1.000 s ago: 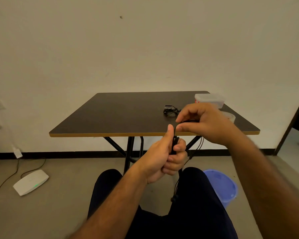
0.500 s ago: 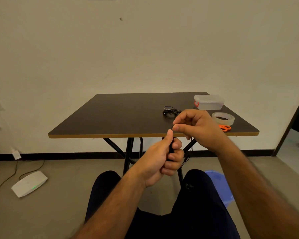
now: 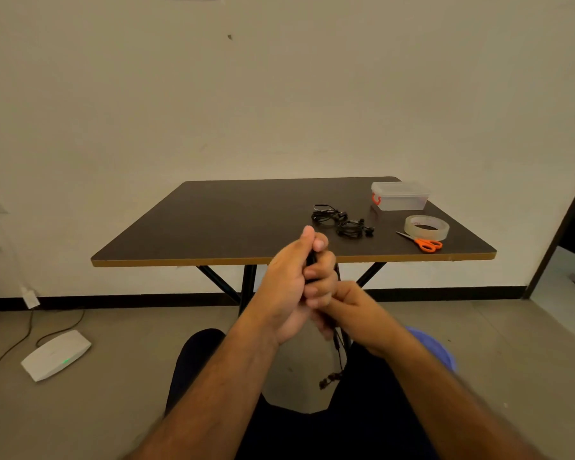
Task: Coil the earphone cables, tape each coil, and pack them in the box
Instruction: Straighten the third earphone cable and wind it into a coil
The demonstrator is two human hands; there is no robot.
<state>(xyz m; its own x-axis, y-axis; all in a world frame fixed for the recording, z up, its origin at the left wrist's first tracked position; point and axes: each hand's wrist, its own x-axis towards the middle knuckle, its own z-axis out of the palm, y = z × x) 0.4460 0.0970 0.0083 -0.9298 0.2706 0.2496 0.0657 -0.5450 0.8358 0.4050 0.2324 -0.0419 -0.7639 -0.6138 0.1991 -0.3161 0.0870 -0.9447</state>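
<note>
Gripping the black earphone cable (image 3: pixel 337 343), left hand (image 3: pixel 292 287) upright, right hand (image 3: pixel 356 313) pinching below.

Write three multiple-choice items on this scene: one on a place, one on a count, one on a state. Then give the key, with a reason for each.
1. Where do the scissors lie?
A. in front of the tape roll
B. inside the box
C. on the floor

2. How many coiled earphones lie on the table?
A. none
B. two
C. five

3. What state is the plastic box in?
A. lid off
B. tipped over
C. lid on

Key: 1 A, they lie by the roll near the table's front edge. 2 B, one coil and a second coil lie side by side. 3 C, the lid sits on top.
</note>
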